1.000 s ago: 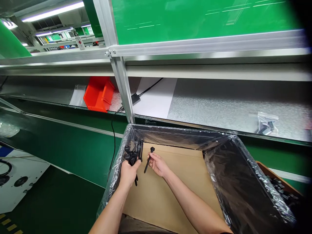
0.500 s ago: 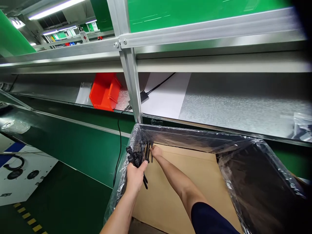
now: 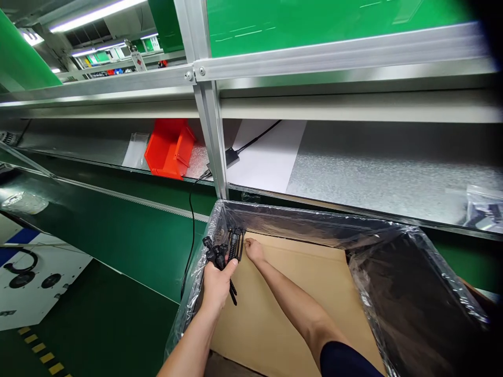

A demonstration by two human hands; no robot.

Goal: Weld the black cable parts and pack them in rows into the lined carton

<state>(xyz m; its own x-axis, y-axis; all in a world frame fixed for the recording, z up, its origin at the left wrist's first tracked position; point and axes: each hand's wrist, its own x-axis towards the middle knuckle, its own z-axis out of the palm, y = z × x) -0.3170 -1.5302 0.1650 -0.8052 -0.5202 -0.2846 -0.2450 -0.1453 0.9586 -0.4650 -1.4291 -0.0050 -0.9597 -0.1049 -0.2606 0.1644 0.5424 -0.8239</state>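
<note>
My left hand (image 3: 217,285) is closed around a bundle of black rod-like parts (image 3: 215,253) with thick heads and slim stems. The stems poke out below my thumb. Several similar black parts (image 3: 236,244) lie side by side in the far left corner of a box, on a flat sheet of brown cardboard (image 3: 298,293). Just to the right of that row is my right hand (image 3: 255,251), with its fingers curled in and no part showing in them. Clear plastic film lines the dark box (image 3: 314,217) and covers its rim.
Behind the box runs a metal shelf (image 3: 373,167) with a red bin (image 3: 168,149), a white sheet (image 3: 267,152), a cable adapter (image 3: 231,157) and a plastic bag of parts (image 3: 485,209). An aluminium post (image 3: 212,131) rises at the box's far left corner. A black cable (image 3: 191,230) hangs left of it.
My right hand has shifted slightly right, away from the row of black parts, leaving a small gap. My left hand stays nearly in place with its bundle.
</note>
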